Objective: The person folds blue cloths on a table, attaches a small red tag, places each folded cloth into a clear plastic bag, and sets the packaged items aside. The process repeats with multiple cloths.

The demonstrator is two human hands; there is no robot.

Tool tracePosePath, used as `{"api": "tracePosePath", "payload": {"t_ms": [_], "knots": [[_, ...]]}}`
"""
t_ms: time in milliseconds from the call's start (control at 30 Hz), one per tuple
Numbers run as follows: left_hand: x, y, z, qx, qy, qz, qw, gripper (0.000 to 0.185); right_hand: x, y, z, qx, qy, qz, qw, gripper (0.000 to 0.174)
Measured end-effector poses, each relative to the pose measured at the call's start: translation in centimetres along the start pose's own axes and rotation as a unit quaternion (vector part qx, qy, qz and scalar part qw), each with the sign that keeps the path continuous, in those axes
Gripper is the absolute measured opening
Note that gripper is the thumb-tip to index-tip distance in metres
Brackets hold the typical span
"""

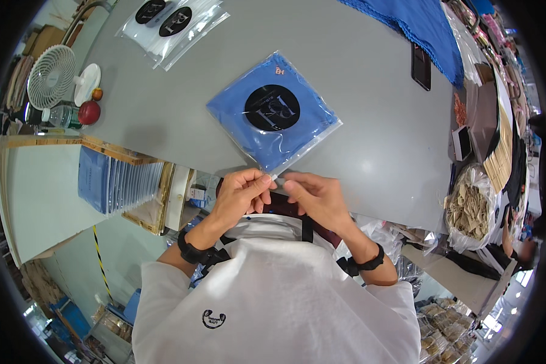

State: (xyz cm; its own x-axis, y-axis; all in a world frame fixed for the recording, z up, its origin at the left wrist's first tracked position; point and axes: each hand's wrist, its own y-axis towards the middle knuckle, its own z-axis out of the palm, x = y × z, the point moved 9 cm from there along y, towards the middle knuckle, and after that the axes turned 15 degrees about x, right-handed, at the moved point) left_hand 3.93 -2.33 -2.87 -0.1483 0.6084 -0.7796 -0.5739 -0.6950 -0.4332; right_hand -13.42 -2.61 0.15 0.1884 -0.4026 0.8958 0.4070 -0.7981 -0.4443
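A clear zip bag (337, 123) lies on the grey table, turned so that one corner points at me. Inside is a folded blue cloth (266, 152) with a lace-like edge and a small pink mark near its far corner. A round black emblem (272, 108) with lettering covers the middle of the bag. My left hand (241, 195) pinches the near corner, at the white zip slider (274, 176), between thumb and fingers. Just right of that corner is my right hand (321, 200), its thumb and index finger close together. Whether those fingertips hold anything is unclear.
Flat bags with black emblems (173, 32) lie far left; a blue lace-edged cloth (418, 32) and a phone (421, 68) far right. A fan (52, 78), bottle (63, 117) and red fruit (89, 112) stand left. Packed blue bags (118, 182) fill a low shelf.
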Motion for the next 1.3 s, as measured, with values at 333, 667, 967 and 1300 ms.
{"api": "tracePosePath", "payload": {"t_ms": [333,667,967,1300], "knots": [[1.6,-2.0,-0.6,0.0,0.061,0.043,0.997,0.029,0.4,1.6,-5.3,-0.091,0.14,-0.025,0.986,0.021],[2.8,-6.1,-5.4,-0.118,0.03,0.005,0.993,0.042,-0.3,0.2,-3.7,0.077,-0.176,0.041,0.98,0.019],[-0.8,-24.4,-17.6,-0.624,0.165,0.113,0.755,0.058,1.1,0.0,-4.6,0.018,-0.199,-0.054,0.978,0.02],[-1.5,-38.6,-30.5,-0.656,0.066,0.278,0.698,0.037,0.7,-0.1,-5.6,-0.001,-0.213,-0.033,0.977,0.021]]}}
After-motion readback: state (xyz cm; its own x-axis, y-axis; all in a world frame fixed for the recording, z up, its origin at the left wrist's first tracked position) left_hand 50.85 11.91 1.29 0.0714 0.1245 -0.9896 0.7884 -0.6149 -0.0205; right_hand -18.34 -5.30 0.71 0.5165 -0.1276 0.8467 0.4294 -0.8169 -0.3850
